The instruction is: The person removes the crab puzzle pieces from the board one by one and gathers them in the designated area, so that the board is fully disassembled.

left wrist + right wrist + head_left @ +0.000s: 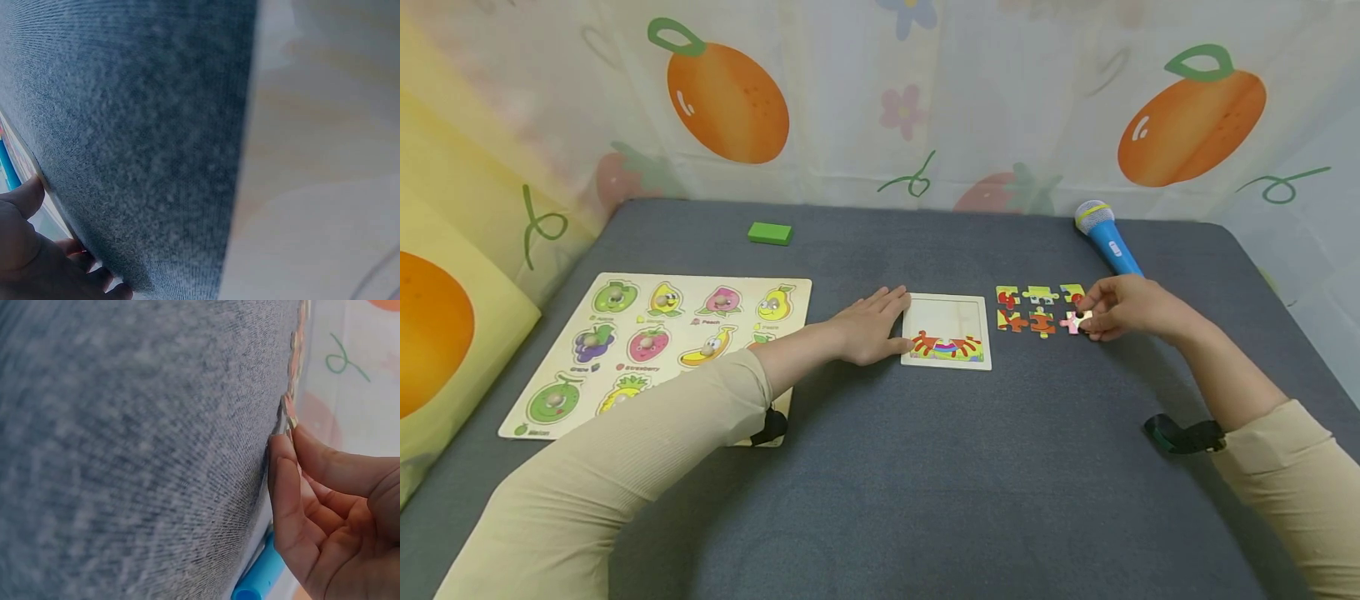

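Note:
My left hand [871,327] lies flat with fingers extended, its fingertips and thumb touching the left edge of a small wooden puzzle tray [943,310]. Along the tray's bottom, assembled pieces show red legs and a rainbow-striped shape [946,347]; above them is bare wood. To the right, my right hand [1123,308] pinches a pinkish jigsaw piece [1070,322] between thumb and fingers. In the right wrist view that piece [289,412] is seen edge-on at the fingertips, close to the cloth. Several other loose jigsaw pieces [1041,321] lie in two rows between tray and hand.
A fruit peg puzzle board [647,310] lies under my left forearm. A green block [770,233] sits near the back edge. The blue toy microphone [1108,237] lies just behind my right hand. Grey cloth [925,467] covers the table, and a fruit-print curtain [842,100] hangs behind.

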`<action>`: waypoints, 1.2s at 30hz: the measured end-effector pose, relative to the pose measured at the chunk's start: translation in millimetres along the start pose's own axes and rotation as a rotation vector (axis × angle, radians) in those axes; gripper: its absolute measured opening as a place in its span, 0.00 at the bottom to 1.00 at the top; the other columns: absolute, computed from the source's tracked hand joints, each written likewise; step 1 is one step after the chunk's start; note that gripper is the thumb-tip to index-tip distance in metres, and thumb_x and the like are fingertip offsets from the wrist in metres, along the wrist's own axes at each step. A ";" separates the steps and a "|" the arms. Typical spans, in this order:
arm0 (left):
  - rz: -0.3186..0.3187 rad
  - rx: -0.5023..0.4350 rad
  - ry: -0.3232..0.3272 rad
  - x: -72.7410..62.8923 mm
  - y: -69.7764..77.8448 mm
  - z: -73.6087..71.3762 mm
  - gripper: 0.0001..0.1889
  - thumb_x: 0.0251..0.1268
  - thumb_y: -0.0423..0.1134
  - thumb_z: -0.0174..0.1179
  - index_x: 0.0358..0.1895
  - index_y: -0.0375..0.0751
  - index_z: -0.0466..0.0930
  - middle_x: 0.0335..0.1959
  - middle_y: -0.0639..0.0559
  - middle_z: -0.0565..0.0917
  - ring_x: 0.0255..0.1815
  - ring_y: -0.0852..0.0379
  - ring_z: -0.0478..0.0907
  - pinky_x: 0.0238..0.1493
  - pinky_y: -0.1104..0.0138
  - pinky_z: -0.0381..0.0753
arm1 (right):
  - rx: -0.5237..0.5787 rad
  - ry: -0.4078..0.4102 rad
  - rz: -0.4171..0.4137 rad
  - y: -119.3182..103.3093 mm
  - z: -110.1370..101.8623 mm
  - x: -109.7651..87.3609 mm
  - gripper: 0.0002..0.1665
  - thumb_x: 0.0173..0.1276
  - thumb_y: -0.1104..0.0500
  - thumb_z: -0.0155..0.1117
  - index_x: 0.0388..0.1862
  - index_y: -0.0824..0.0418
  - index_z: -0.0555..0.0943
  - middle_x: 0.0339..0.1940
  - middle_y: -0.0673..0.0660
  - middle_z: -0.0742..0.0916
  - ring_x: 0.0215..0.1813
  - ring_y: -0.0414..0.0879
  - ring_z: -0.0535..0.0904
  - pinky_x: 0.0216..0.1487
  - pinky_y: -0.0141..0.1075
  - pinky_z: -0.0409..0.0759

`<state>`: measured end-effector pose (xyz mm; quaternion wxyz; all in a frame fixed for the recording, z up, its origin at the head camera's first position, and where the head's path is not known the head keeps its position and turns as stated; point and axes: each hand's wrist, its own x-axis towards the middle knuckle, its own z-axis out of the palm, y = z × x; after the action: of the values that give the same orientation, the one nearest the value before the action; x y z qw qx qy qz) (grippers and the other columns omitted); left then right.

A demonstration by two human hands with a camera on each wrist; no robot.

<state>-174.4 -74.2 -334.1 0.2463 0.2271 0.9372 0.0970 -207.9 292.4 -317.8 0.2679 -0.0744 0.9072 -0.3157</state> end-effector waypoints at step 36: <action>0.004 -0.007 -0.004 -0.9 -0.3 -1.5 0.41 0.76 0.56 0.47 0.81 0.42 0.39 0.84 0.47 0.39 0.85 0.46 0.34 0.84 0.51 0.42 | -0.054 0.056 0.091 0.1 -3.9 1.9 0.22 0.67 0.60 0.67 0.53 0.74 0.75 0.33 0.52 0.87 0.32 0.38 0.83 0.36 0.34 0.87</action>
<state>-174.5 -75.0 -332.5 0.2490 0.2285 0.9358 0.1004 -211.6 294.0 -316.1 0.2545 -0.0315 0.9249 -0.2807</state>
